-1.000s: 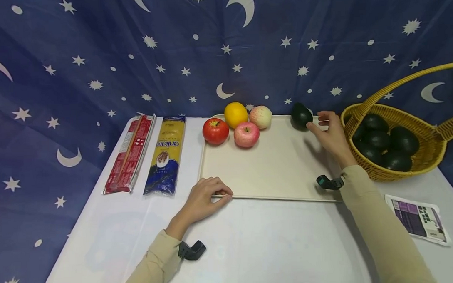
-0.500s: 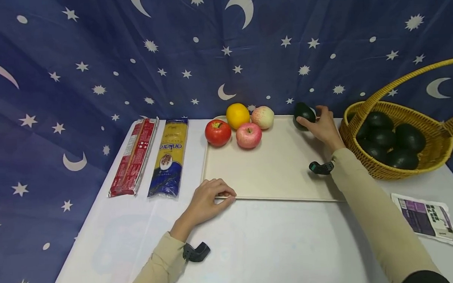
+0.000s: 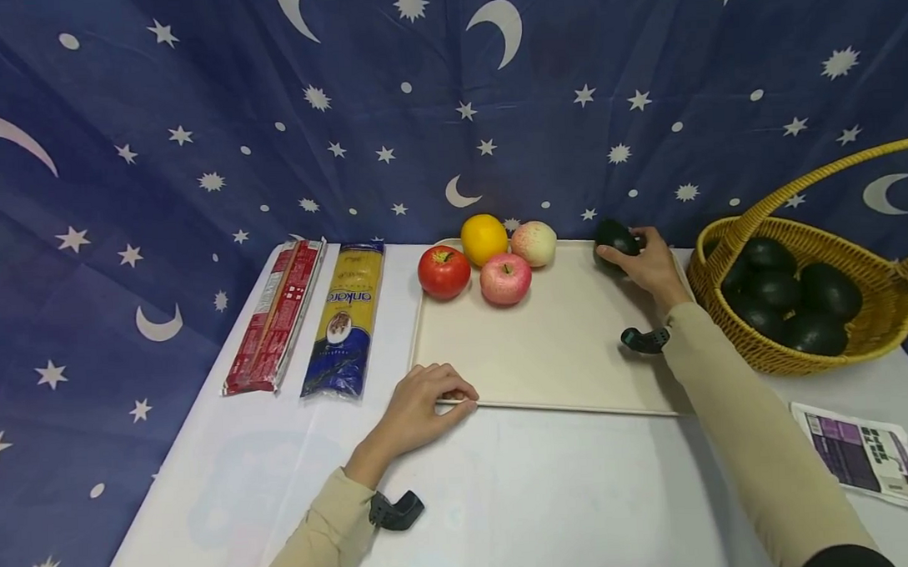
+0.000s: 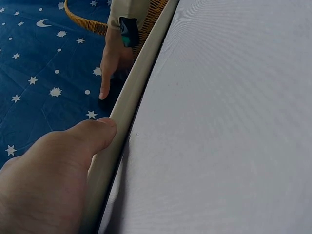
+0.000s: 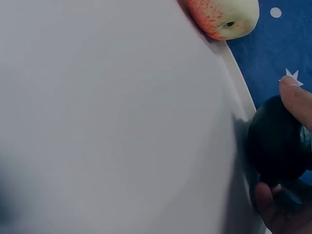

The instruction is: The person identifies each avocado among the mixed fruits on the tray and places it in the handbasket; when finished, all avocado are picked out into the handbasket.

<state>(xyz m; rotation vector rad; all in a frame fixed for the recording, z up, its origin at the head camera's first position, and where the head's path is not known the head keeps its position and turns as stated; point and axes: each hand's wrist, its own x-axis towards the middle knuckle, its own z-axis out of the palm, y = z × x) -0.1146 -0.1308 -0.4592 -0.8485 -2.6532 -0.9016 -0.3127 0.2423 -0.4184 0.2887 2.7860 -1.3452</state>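
At the back right of the cream tray point(image 3: 546, 347), my right hand point(image 3: 654, 268) holds a dark green avocado point(image 3: 615, 238) between thumb and fingers. In the right wrist view the avocado point(image 5: 275, 141) is against the tray's rim, with a thumb and a finger on opposite sides of it. My left hand point(image 3: 421, 406) grips the tray's front left edge; the left wrist view has its thumb point(image 4: 97, 134) against the rim point(image 4: 124, 112). At the tray's back left lie a tomato point(image 3: 444, 272), an orange point(image 3: 484, 239), a pink apple point(image 3: 506, 279) and a peach point(image 3: 533, 244).
A yellow wicker basket point(image 3: 757, 348) with several avocados stands right of the tray, its tall handle arching up. A red packet point(image 3: 275, 319) and a blue-and-gold pasta packet point(image 3: 343, 321) lie to the left. A white-and-purple pouch point(image 3: 861, 457) lies front right. A starry cloth hangs behind.
My right hand has moved slightly left and its fingers have come around the avocado, taking hold of it. My left hand stays at the tray's edge. The head view has shifted slightly.
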